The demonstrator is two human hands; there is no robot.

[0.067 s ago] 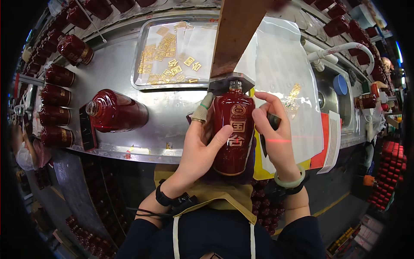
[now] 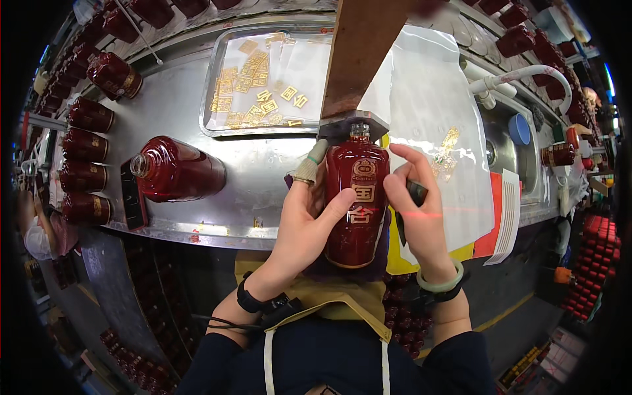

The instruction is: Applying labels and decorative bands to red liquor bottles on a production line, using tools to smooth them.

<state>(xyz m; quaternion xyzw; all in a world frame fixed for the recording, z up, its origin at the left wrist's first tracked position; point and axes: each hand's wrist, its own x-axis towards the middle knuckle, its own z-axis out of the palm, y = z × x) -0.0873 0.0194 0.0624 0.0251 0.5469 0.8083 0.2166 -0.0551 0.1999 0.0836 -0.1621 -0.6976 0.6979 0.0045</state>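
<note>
A dark red glass bottle (image 2: 356,237) with gold characters and a gold emblem lies in front of me, its clear open neck pointing away. My left hand (image 2: 308,214) grips its left side, thumb across the front beside the gold characters. One left finger wears a finger cot (image 2: 309,172). My right hand (image 2: 419,207) is beside the bottle's right side, index finger and thumb bent near its shoulder. A slim dark tool (image 2: 416,192) is tucked in that hand; its kind is mostly hidden by the fingers. A thin red light line crosses the right hand.
A wooden post (image 2: 359,59) rises just beyond the bottle's neck. Behind left, a metal tray (image 2: 209,112) holds gold character pieces. Another red bottle (image 2: 187,172) lies to the left. White sheets (image 2: 421,85) lie right, with a sink and blue cup (image 2: 519,129) farther off.
My right hand has shifted slightly, its thumb a little lower beside the bottle. The left hand and bottle stay nearly still.
</note>
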